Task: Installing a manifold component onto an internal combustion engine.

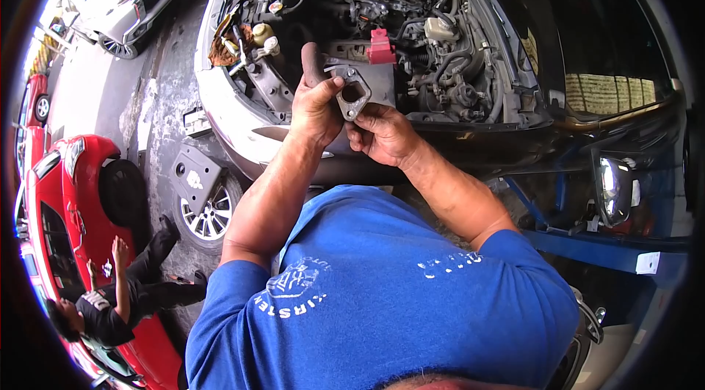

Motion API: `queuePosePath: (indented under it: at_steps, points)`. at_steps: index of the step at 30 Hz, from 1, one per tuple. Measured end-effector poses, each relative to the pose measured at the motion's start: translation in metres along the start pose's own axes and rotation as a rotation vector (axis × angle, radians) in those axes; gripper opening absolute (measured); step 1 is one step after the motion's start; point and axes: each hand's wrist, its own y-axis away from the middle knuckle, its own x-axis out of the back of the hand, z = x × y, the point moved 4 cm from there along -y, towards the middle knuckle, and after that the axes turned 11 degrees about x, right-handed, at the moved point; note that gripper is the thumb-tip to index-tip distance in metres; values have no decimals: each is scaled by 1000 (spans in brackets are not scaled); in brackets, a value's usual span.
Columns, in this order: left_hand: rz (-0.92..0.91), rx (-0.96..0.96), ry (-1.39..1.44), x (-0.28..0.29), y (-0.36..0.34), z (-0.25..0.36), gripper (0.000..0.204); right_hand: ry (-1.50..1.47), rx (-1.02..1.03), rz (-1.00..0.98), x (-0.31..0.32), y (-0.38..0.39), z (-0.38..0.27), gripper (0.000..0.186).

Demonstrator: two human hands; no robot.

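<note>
My left hand (316,112) is closed round a short flanged metal pipe (311,63), its rusty brown tube rising above my fingers. The pipe's grey flange (353,108), with a large opening and bolt holes, faces up beside my left thumb. At the flange's lower corner, my right hand (385,134) pinches the edge between thumb and fingers; whether a separate thin gasket lies there I cannot tell. Both hands are above the front side of an open engine bay (367,81). A red plastic piece (380,47) lies in the bay just beyond them.
Brown rags and tools (228,45) rest at the bay's left corner. A dark plastic cover (197,173) leans by a wheel (209,217) on the floor. A person in black (110,309) sits beside a red car (88,192) at left. A blue lift arm (595,249) stands at right.
</note>
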Motion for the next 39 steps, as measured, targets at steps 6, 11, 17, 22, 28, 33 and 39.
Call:
queuePosePath:
  at_steps: [6, 11, 17, 22, 28, 33, 39]
  points:
    - [14, 17, -46, 21, -3, -4, 83, 110, 40, 40, 6, 1, -7, 16]
    - [72, -65, -94, 11, -1, 2, 53, 40, 59, -51, 6, 1, -12, 21]
    - [103, -149, -177, 29, -5, -1, 56, 259, 124, 4, 6, 1, -12, 25]
    - [159, -136, -219, 29, 1, -2, 55, 273, 128, 25, 9, 0, -15, 30]
    - [181, -141, -180, 33, 1, -3, 56, 404, 112, 17, 14, -1, -17, 18]
    - [185, -138, -174, 40, 0, -2, 56, 519, 174, 9, 15, -1, -14, 16]
    - [196, -153, -194, 43, 2, -2, 50, 639, 337, -39, 6, 0, -13, 28]
